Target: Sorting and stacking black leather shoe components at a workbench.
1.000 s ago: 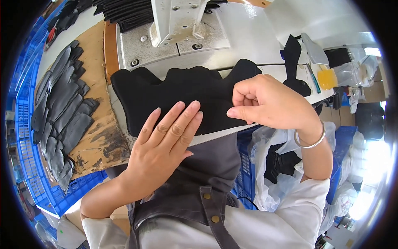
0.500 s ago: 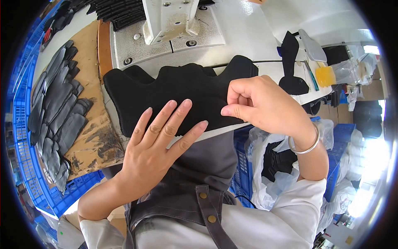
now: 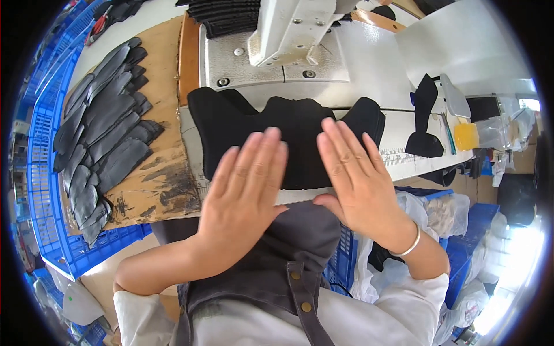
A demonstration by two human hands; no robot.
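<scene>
A wide black fabric piece [image 3: 288,138] with a scalloped far edge lies flat on the pale table, in front of the sewing machine [image 3: 294,34]. My left hand [image 3: 245,187] is over its left half, fingers stretched out and slightly blurred. Over the right half is my right hand [image 3: 358,179], its fingers straight and its thumb held apart. Neither hand grips anything. Whether the palms press on the fabric or hover just above cannot be made out.
Dark grey leaf-shaped pieces [image 3: 109,121] overlap on a stained cardboard sheet [image 3: 161,179] at left, beside a blue crate [image 3: 49,190]. At right lie a narrow-waisted black piece [image 3: 425,118], tweezers [image 3: 448,132] and a yellow-ended clear container [image 3: 466,136]. Plastic bags [image 3: 369,254] hang below.
My right hand has opened from a pinch and now lies stretched out over the fabric. My left hand's fingers have drawn closer together. The whole view has shifted, moving the table rightward in the picture.
</scene>
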